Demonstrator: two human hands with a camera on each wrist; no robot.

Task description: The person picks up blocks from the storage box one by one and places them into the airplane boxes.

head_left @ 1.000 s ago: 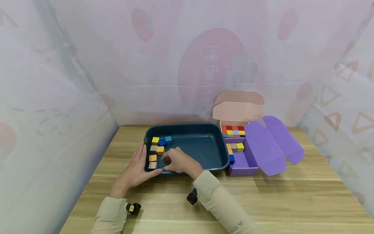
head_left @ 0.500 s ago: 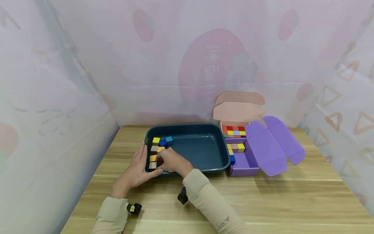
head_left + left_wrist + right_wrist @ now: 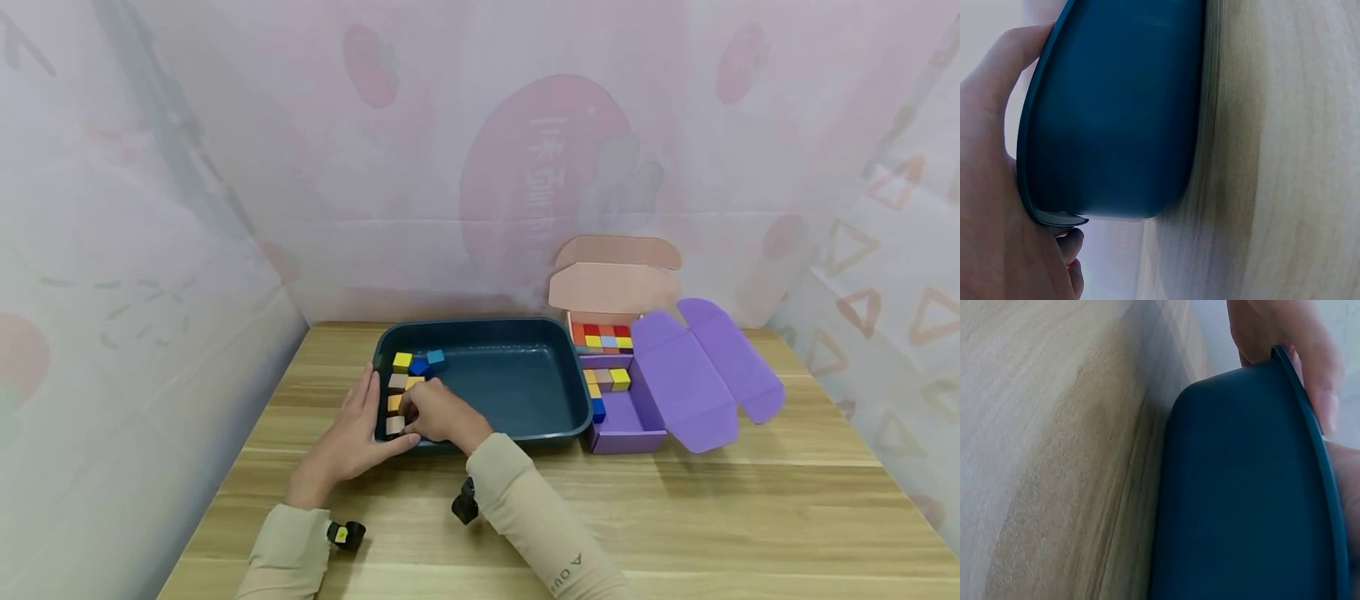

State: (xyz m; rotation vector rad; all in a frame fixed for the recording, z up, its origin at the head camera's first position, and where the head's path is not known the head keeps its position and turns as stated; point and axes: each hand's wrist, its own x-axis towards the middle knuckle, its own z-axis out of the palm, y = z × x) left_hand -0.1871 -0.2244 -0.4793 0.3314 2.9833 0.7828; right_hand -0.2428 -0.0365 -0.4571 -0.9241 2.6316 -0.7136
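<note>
Surface: pale wood-grain table (image 3: 675,517), patterned curtain walls | smooth dark-teal plastic tray (image 3: 525,333), rounded corners | left hand (image 3: 348,437) flat, holding tray rim | right hand (image 3: 438,412) curled over small cubes (image 3: 395,403); grip unclear.

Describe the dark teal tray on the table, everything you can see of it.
The tray is a deep rectangular tub with rounded corners and a thin rolled rim, dark teal, looking like smooth plastic. It sits flat on the wooden table, its right side against the purple box. Small colored blocks are clustered in its left end; the rest of its floor is bare. The left hand rests against its near left corner, thumb along the front rim, and the right hand reaches in over the front rim among the blocks.
</note>
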